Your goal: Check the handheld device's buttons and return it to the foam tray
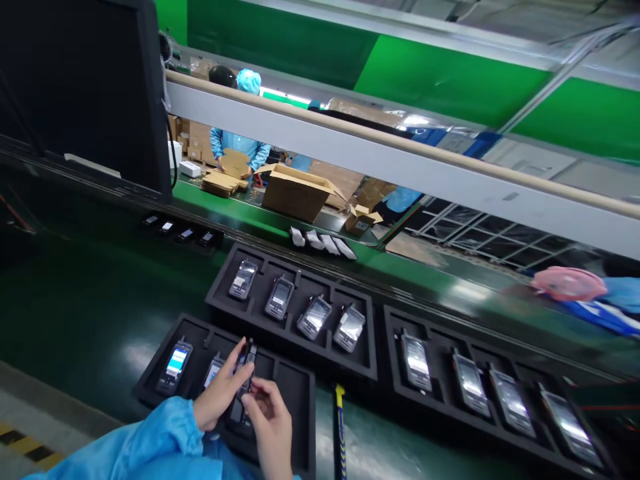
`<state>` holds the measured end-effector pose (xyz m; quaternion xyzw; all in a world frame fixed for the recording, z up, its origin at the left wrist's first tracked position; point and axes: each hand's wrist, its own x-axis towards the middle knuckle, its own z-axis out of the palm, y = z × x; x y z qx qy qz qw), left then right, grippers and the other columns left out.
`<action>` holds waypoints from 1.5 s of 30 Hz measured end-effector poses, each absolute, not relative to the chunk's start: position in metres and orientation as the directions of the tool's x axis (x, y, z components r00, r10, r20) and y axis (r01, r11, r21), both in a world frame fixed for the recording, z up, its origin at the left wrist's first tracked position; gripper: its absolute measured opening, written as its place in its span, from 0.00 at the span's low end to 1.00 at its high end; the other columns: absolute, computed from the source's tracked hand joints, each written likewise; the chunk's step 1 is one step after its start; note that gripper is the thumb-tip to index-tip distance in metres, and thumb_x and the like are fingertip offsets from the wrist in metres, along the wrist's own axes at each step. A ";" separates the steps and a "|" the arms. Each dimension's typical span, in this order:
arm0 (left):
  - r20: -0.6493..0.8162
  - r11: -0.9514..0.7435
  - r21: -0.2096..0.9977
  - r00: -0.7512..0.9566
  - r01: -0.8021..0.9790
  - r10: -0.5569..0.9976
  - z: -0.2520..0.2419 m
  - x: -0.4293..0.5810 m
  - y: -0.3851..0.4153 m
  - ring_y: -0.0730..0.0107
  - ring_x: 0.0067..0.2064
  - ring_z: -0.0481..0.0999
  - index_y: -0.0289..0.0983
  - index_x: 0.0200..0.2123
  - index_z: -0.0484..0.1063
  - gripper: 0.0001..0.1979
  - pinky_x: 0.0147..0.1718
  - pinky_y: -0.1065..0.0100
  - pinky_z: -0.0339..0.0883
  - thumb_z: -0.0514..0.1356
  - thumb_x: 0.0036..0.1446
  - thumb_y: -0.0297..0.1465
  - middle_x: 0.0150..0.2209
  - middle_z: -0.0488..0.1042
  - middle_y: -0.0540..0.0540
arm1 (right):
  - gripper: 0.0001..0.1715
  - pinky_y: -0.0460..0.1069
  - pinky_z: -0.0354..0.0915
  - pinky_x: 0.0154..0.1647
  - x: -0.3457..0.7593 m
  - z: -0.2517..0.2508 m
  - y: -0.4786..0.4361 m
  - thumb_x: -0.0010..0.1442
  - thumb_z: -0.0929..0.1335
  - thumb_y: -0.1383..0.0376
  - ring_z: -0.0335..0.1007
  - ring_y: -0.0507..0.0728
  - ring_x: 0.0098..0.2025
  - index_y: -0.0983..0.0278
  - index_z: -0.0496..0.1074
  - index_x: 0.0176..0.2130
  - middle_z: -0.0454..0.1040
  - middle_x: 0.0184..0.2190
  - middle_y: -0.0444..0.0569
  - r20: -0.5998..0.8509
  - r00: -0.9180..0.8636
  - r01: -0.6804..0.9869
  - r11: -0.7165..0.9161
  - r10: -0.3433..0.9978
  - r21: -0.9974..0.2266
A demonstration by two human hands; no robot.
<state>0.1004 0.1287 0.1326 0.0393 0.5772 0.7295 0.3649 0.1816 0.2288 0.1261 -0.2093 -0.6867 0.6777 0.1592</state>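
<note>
Handset: a small dark phone-like handset (243,383) is held over the third slot of the nearest black foam tray (300,427), top end pointing away.
Left hand: left hand (220,393), in a blue sleeve, wraps the handset's left side, fingers curled round it.
Right hand: right hand (270,417) pinches the handset's right edge with thumb and fingertips.
Same tray: two more handsets (175,365) lie in the slots to the left, one with a lit screen.
Other trays: a second tray (370,363) and a third tray (390,333), each with four handsets, sit on the green worktop (90,313).
Beyond: a person in blue folds cardboard boxes (295,192).
</note>
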 end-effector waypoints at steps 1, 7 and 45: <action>-0.356 -0.060 0.877 -0.727 -0.478 0.588 0.135 0.101 0.127 0.63 0.63 0.51 0.45 0.62 0.47 0.36 0.61 0.62 0.45 0.56 0.53 0.47 0.63 0.51 0.49 | 0.21 0.47 0.69 0.35 0.180 0.127 0.228 0.44 0.74 0.58 0.69 0.56 0.36 0.65 0.72 0.38 0.72 0.34 0.51 -0.106 -0.848 0.081 -0.071 0.520 -0.994; -0.266 -0.043 0.935 -0.780 -0.351 0.567 0.145 0.101 0.119 0.64 0.64 0.47 0.45 0.62 0.46 0.34 0.62 0.64 0.42 0.55 0.55 0.44 0.64 0.48 0.50 | 0.27 0.53 0.65 0.50 0.178 0.127 0.227 0.45 0.73 0.58 0.66 0.61 0.49 0.65 0.71 0.45 0.71 0.47 0.55 -0.197 -0.864 0.094 -0.236 0.463 -0.967; -0.233 -0.096 0.885 -0.612 -0.455 0.756 0.133 0.084 0.107 0.70 0.39 0.71 0.46 0.59 0.42 0.43 0.43 0.64 0.63 0.56 0.40 0.21 0.43 0.65 0.47 | 0.37 0.58 0.55 0.57 0.174 0.094 0.211 0.37 0.74 0.48 0.65 0.65 0.51 0.64 0.74 0.44 0.75 0.42 0.50 -0.228 -0.870 0.058 -0.368 0.437 -0.928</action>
